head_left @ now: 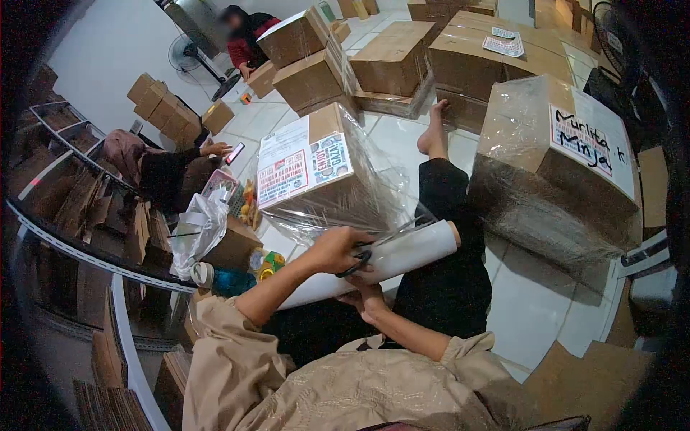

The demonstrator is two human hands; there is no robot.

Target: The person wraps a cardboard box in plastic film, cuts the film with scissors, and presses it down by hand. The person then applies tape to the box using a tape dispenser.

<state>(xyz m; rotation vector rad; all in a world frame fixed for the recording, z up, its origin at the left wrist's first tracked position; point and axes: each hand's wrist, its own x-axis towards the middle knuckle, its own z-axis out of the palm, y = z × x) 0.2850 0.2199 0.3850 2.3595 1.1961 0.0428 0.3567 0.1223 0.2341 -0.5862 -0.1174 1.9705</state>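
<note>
Nearby, the white film roll (413, 255) lies across the dark-trousered lap (449, 294), which looks like it carries most of the weight. Right hand (368, 302) is tucked at the roll's near underside, probably steadying it; fingers partly hidden, can't tell how tight. Left hand (334, 248) is closed round the black scissors handles (355, 264), just above the roll. That puts the scissors close to the run of clear film (381, 190) between box and roll, likely so the film stays within reach without shifting the roll.

Film-wrapped carton (341, 197) sits on the tiled floor (528, 294) just beyond the roll, labels (287, 161) up. Film there is loose and wrinkled along the side, bunched towards the roll. Blue bottle (231, 281) and a yellow-green item (270, 264) are off to the left, beside the lap; crumpled plastic bag (200, 226) a bit further out.

Bigger wrapped box (528, 187) stands on the right, past the leg, handwritten label (589, 140) readable. Beyond, one co-worker's hand (214, 149) is by a phone (235, 153); another person (251, 47) is at the back behind stacked cartons (305, 79), fan (188, 54) nearby
</note>
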